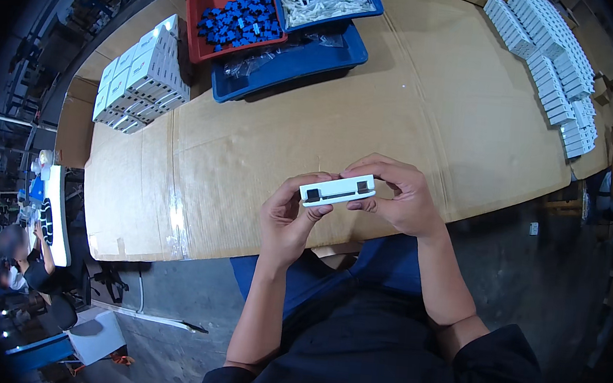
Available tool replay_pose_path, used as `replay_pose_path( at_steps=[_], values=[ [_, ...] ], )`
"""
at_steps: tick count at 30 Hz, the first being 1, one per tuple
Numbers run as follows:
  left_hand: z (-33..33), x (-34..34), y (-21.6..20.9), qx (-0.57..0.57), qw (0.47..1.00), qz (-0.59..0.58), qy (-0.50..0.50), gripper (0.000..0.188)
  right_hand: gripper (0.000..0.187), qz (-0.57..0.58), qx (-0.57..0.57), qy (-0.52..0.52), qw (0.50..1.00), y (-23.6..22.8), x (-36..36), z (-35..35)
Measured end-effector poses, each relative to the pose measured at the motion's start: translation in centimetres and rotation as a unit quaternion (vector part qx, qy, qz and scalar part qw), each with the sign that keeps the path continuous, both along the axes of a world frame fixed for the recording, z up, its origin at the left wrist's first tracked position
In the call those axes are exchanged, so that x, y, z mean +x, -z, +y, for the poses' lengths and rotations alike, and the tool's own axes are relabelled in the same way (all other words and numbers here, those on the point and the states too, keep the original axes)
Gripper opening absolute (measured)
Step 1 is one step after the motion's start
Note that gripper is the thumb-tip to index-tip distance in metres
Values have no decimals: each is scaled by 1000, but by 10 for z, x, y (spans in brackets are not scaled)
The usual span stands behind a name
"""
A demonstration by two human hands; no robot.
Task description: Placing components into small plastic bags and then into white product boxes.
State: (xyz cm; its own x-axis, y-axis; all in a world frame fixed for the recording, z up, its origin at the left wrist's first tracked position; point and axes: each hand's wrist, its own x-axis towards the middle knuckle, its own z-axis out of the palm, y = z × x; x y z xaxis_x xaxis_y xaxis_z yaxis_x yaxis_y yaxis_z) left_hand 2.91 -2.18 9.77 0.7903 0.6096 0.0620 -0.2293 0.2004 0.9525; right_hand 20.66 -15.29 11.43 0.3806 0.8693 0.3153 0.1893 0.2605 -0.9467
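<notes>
Between my two hands is a white rectangular plastic housing [338,189], held above the near edge of the cardboard-covered table. Its side facing me has a dark square opening near each end and a dark slot between them. My left hand [291,216] pinches the left end, thumb below and fingers above. The right end is gripped by my right hand [397,196], with its thumb underneath and its fingers along the top. My fingers partly cover the housing's back and ends.
Blue plastic parts fill a red tray [200,7] at the far left of the table [311,133]. Beside it a blue tray [362,10] of white sticks rests on another blue tray [287,80]. White housings form a stack [141,78] at left and rows [551,60] at far right.
</notes>
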Motion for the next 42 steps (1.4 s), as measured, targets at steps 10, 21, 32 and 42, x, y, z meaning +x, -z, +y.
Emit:
replay_pose_path(
  at_steps=[10,21,32,42],
  values=[
    [1,0,1,23,1000,-3,-3,34,42,-11,-1,-3,1000,2,-1,1],
    [1,-3,3,8,1000,0,-2,33,41,-16,33,9,999,4,-6,5],
    [4,-3,4,11,1000,0,0,30,40,11,11,2,1000,12,-5,6],
    [3,-2,3,10,1000,6,0,29,33,-30,22,14,999,7,-5,7]
  ],
)
